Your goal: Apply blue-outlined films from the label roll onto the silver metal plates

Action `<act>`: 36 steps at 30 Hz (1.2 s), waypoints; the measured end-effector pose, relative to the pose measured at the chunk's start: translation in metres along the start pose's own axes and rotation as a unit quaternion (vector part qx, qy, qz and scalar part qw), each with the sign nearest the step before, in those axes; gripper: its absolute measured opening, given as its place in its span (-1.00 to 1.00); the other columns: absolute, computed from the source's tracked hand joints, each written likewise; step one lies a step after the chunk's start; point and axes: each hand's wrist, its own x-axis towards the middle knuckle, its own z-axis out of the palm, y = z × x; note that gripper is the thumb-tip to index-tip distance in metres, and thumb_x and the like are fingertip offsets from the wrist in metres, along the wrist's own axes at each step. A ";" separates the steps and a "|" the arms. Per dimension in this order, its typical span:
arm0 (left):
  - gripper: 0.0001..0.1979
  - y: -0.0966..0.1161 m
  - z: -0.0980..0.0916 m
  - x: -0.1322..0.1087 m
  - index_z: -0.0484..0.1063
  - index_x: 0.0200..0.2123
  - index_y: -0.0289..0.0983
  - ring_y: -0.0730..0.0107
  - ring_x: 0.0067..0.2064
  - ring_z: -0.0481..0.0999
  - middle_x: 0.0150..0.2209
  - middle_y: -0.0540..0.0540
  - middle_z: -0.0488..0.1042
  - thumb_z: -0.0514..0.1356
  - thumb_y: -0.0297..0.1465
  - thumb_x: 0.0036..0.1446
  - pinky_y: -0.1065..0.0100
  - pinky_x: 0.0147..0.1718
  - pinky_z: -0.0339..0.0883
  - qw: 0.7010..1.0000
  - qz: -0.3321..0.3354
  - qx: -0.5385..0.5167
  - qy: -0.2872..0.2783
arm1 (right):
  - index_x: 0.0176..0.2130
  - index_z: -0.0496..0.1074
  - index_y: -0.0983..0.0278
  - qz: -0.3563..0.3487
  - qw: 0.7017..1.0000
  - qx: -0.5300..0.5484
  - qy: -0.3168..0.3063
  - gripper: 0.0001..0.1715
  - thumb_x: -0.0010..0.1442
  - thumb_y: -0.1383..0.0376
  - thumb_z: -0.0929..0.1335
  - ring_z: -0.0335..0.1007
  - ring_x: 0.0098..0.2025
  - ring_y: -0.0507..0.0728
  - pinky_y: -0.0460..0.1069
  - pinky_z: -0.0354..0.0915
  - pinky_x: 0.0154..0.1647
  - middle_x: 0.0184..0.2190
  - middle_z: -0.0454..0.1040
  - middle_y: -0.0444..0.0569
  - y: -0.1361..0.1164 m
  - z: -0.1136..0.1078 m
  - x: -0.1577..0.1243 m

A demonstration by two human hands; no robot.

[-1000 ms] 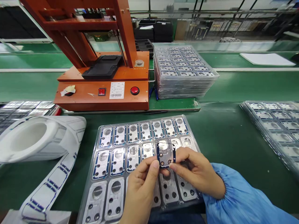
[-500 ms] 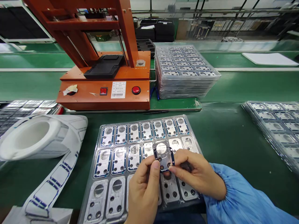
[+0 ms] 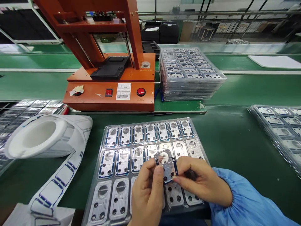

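Note:
A small silvery plate (image 3: 167, 168) with a round opening, small holes and a dark blue edging strip is held tilted above the tray. My left hand (image 3: 148, 188) grips its left side between thumb and fingers. With thumb and forefinger, my right hand (image 3: 197, 179) pinches its right edge, at the blue strip. Below lies a clear plastic tray (image 3: 107, 127) with rows of similar plates. Many plates in the upper rows bear blue edging; those at the lower left look bare. Fingers hide part of the held plate and some tray pockets.
An orange press (image 3: 108, 94) with a black fixture (image 3: 110, 67) stands behind the tray. To its right rises a stack of filled trays (image 3: 192, 84). A white roll of blue frame-shaped stickers (image 3: 37, 138) lies left. More trays (image 3: 279, 131) sit at the right.
The view has shifted slightly, so most things appear a little further right. Both hands keep hold of the plate, which sits slightly lower in view.

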 end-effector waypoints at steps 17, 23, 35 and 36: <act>-0.78 -0.001 -0.003 0.000 0.45 -0.25 -0.23 0.40 -0.33 0.44 -0.35 -0.02 0.49 0.07 -0.25 0.19 0.43 -0.33 0.30 0.995 0.074 0.064 0.017 | -0.41 0.29 0.26 -0.014 0.998 -0.030 -0.061 -0.82 0.22 0.31 0.33 0.21 -0.52 0.00 -0.10 0.13 -0.51 -0.54 0.31 -0.15 0.001 0.003 -0.003; -0.82 -0.003 -0.003 0.000 0.44 -0.26 -0.20 0.44 -0.36 0.42 -0.39 0.02 0.47 0.06 -0.31 0.21 0.45 -0.35 0.27 0.993 0.091 0.069 0.009 | -0.43 0.29 0.26 -0.012 0.997 -0.036 -0.070 -0.80 0.22 0.30 0.34 0.22 -0.52 0.00 -0.10 0.12 -0.51 -0.54 0.31 -0.15 0.003 0.003 -0.004; -0.81 -0.003 -0.003 0.000 0.43 -0.32 -0.21 0.47 -0.47 0.36 -0.48 0.05 0.44 0.05 -0.31 0.20 0.46 -0.47 0.22 0.991 0.097 0.092 0.026 | -0.37 0.33 0.28 -0.073 0.993 -0.080 -0.047 -0.62 0.30 0.05 0.25 0.24 -0.51 0.03 -0.08 0.13 -0.48 -0.54 0.35 -0.10 -0.005 0.003 -0.003; -0.81 -0.003 -0.003 0.000 0.43 -0.34 -0.21 0.47 -0.49 0.35 -0.50 0.05 0.43 0.05 -0.31 0.20 0.45 -0.49 0.21 0.990 0.098 0.096 0.025 | -0.36 0.34 0.28 -0.088 0.992 -0.084 -0.040 -0.61 0.32 0.06 0.22 0.26 -0.51 0.03 -0.07 0.14 -0.47 -0.54 0.36 -0.09 -0.005 0.002 -0.003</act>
